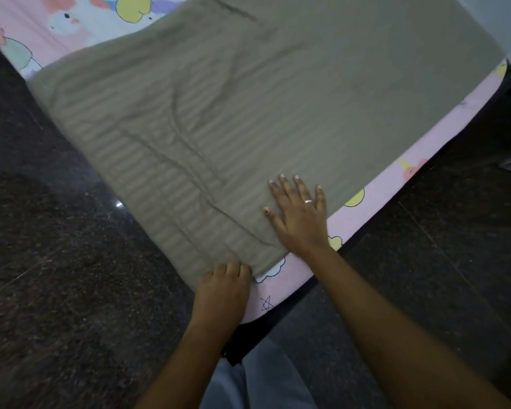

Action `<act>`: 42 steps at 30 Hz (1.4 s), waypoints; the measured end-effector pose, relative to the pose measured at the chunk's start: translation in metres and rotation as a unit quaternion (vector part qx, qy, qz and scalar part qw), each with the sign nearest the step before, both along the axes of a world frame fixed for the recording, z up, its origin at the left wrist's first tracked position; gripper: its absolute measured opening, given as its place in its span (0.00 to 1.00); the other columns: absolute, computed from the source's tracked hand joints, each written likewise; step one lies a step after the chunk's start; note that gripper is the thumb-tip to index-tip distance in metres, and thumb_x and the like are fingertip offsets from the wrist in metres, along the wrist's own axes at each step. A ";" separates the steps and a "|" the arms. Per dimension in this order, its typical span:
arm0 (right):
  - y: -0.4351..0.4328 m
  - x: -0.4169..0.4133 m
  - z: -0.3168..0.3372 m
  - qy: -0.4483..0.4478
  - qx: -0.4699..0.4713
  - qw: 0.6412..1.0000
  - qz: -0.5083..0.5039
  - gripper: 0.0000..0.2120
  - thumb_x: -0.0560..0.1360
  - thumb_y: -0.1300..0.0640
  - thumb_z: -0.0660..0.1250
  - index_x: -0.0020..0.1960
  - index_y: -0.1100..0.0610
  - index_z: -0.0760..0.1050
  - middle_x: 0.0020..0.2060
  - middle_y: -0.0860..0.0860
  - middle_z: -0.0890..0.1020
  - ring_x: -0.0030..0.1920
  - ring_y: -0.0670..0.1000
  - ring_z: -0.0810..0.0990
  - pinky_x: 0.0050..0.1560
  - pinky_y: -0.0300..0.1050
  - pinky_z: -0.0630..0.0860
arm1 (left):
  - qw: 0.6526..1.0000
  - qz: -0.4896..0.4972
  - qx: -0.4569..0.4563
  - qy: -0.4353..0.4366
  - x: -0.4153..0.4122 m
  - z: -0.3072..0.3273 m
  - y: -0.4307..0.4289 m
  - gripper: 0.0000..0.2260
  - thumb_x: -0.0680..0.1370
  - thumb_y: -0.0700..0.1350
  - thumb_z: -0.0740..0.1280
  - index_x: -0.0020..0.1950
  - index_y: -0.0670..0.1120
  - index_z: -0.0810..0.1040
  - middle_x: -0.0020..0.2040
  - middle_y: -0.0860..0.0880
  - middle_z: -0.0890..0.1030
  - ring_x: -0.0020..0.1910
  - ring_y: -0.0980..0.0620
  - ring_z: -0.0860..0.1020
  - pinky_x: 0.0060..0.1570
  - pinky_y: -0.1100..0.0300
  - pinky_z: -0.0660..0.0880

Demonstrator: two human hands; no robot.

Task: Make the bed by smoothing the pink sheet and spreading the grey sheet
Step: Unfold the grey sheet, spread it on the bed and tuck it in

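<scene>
The grey striped sheet point(248, 107) lies spread over most of the bed, with long creases running toward its near corner. Under it the pink cartoon-print sheet point(375, 202) shows as a strip along the right edge, at the near corner and at the far left. My left hand point(223, 286) is closed around the grey sheet's near corner, fingers curled over the hem. My right hand point(300, 215) rests flat on the grey sheet just beyond that corner, fingers spread, a ring on one finger.
Dark speckled stone floor point(56, 261) surrounds the bed on the left and right. The bed's dark base point(248, 335) shows below the pink corner. My grey trouser legs point(257, 382) are right against that corner. A pale wall point(496, 22) stands at the top right.
</scene>
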State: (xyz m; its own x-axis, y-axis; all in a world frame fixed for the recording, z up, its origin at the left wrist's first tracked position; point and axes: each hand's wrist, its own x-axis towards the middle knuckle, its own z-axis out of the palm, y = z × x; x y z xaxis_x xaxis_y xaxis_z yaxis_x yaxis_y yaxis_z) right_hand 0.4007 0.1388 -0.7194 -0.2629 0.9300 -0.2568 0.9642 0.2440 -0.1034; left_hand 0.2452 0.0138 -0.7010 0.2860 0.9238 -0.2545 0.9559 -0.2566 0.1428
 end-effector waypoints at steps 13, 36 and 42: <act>0.031 0.021 0.012 -0.001 -0.025 0.997 -0.073 0.27 0.80 0.39 0.48 0.77 0.44 0.51 0.78 0.47 0.52 0.77 0.51 0.48 0.74 0.59 0.41 | 0.990 -0.120 -0.065 -0.042 0.006 0.024 -0.014 0.17 0.48 0.49 0.80 0.23 0.51 0.71 0.20 0.53 0.69 0.16 0.54 0.67 0.27 0.65 0.51; 0.048 -0.064 -0.002 0.036 -0.016 0.999 0.017 0.34 0.75 0.37 0.42 0.77 0.51 0.57 0.75 0.52 0.61 0.75 0.55 0.59 0.73 0.55 0.56 | 0.807 0.426 -0.321 -0.252 -0.152 -0.011 -0.007 0.12 0.79 0.48 0.63 0.36 0.49 0.70 0.33 0.54 0.76 0.34 0.58 0.73 0.35 0.61 0.67; -0.001 -0.172 -0.014 0.021 0.026 0.999 -0.029 0.27 0.78 0.43 0.50 0.74 0.53 0.65 0.71 0.53 0.69 0.70 0.56 0.69 0.69 0.59 0.62 | 0.744 0.439 -0.334 -0.377 -0.209 -0.025 0.010 0.09 0.78 0.41 0.65 0.38 0.48 0.74 0.34 0.51 0.76 0.34 0.56 0.71 0.39 0.62 0.69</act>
State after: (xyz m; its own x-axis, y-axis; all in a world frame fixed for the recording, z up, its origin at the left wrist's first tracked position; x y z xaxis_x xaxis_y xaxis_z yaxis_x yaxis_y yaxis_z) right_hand 0.2282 0.1374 -0.7335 -0.2177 0.9557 -0.1979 0.9720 0.1939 -0.1328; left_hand 0.0363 0.0233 -0.7259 -0.0586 0.5783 -0.8137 0.2958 0.7885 0.5392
